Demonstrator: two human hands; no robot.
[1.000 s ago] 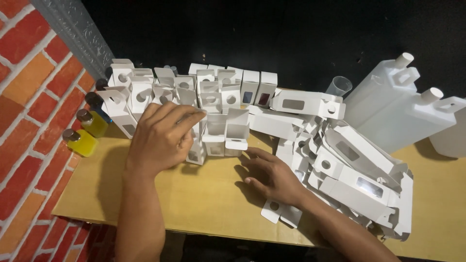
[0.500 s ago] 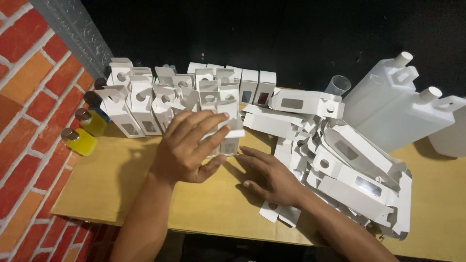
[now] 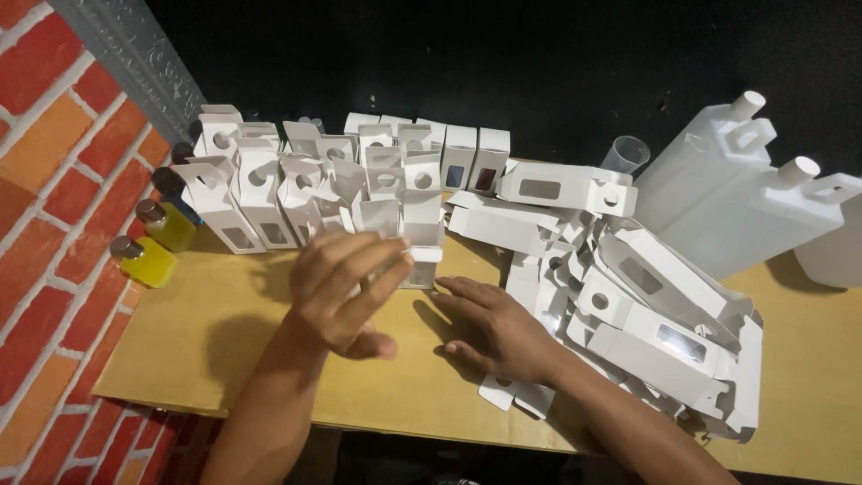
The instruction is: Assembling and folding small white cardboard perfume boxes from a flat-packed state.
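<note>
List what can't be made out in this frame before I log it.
- Head view: the left hand is motion-blurred and covers the base of the small white box at its fingertips, so its grip is unclear.
- The right hand hides the flat carton beneath it.
- Dark bottles behind the upright boxes are mostly hidden.
- The white jug is cut off by the right edge.

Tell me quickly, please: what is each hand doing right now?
Left hand: fingers open, tips at a small white box; a grasp cannot be told.
Right hand: open, palm down, flat on the table, holding nothing.
</note>
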